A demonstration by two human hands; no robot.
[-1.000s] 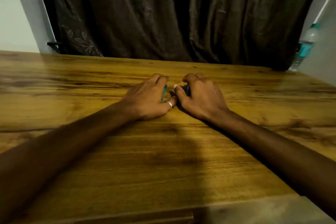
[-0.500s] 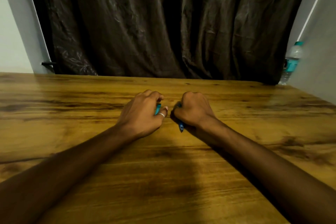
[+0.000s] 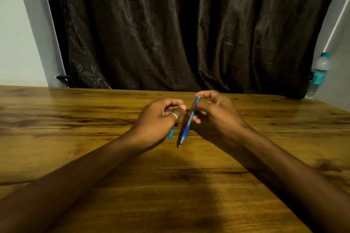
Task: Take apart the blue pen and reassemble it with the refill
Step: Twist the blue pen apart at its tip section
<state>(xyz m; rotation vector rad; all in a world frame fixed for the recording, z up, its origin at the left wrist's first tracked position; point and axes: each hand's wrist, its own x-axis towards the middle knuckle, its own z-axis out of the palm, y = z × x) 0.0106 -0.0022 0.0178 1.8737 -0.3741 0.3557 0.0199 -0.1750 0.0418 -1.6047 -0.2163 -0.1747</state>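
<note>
A blue pen [image 3: 187,127] with a dark blue grip hangs slanted above the wooden table [image 3: 170,185], its tip pointing down toward me. My right hand [image 3: 216,113] pinches its upper end between thumb and fingers. Just left of it, my left hand [image 3: 161,119], with a ring on one finger, is closed around a teal pen [image 3: 171,133]; only the teal lower end pokes out below the palm. The two hands are a few centimetres apart and both are raised off the tabletop.
A dark curtain [image 3: 180,30] hangs behind the table's far edge. A plastic water bottle [image 3: 318,73] with a teal label stands at the far right corner by the wall. Both forearms stretch across the table from the near side.
Both hands lifted off the table and turned palm-inward. The blue pen, earlier mostly hidden under my right hand, now hangs in plain sight. The camera view tilted up.
</note>
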